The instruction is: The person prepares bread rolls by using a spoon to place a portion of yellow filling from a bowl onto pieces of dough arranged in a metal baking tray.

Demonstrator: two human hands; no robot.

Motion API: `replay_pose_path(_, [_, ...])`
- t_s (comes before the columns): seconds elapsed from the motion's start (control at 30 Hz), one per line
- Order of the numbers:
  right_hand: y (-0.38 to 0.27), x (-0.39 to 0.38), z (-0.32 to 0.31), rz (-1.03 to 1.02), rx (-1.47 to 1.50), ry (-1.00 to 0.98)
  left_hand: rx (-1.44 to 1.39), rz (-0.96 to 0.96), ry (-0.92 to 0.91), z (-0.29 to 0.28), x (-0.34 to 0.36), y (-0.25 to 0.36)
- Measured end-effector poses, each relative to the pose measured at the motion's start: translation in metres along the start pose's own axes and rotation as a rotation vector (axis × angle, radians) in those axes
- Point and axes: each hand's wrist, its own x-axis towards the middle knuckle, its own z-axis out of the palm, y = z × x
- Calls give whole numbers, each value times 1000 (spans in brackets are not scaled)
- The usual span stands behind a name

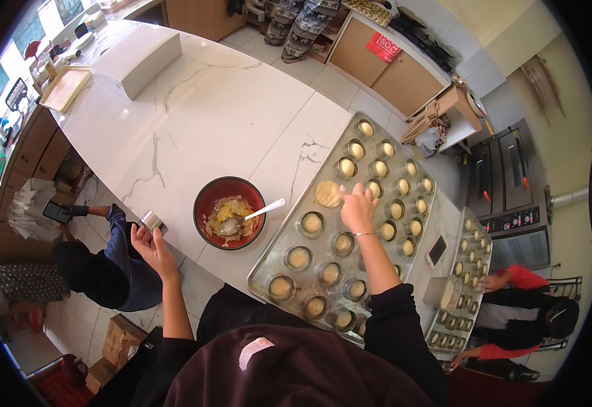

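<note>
1. The right hand [357,207] lies on the metal baking tray [269,268], fingers spread loosely and flat, fingertips touching a flat round disc of dough [328,194] that sits over one of the moulds in the tray's upper middle.
2. The tray holds rows of small round tart moulds [311,222], each lined with pale dough.
3. The left hand [150,245] is at the near edge of the white marble counter [208,115], fingers curled around a small shiny metal mould [153,221] held at the counter's edge.
4. Between the two hands stands a red bowl [204,200] of yellowish filling with a metal spoon [255,215] resting in it, handle pointing toward the tray.
5. A second tray of moulds [471,271] lies to the right, with a phone [436,250] and a clear plastic container [442,293] beside it; a person in a red sleeve [523,278] reaches for it.
6. A red rectangular sign [383,47] hangs on a wooden cabinet at the top.
7. Cardboard boxes [116,342] sit on the floor at lower left.
8. A white rectangular box [140,57] lies at the counter's far end.
</note>
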Motion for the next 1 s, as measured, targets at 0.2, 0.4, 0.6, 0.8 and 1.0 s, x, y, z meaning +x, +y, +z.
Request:
replay_pose_path(0.2, [-8,-14,4,2,24,10,161,135,-52,13,20,-23])
replay_pose_path(0.4, [-13,-30,-5,30,24,-48,345,288,-111,14,14,-32])
replay_pose_path(0.6, [-13,-35,-5,66,-6,-90,234,184,-118,30,43,-25])
replay_pose_path(0.8, [-18,-24,-24,-34,162,-60,366,246,-137,27,50,-29])
replay_pose_path(1.0, [-29,4,-11,-121,153,-24,374,249,-105,30,50,-34])
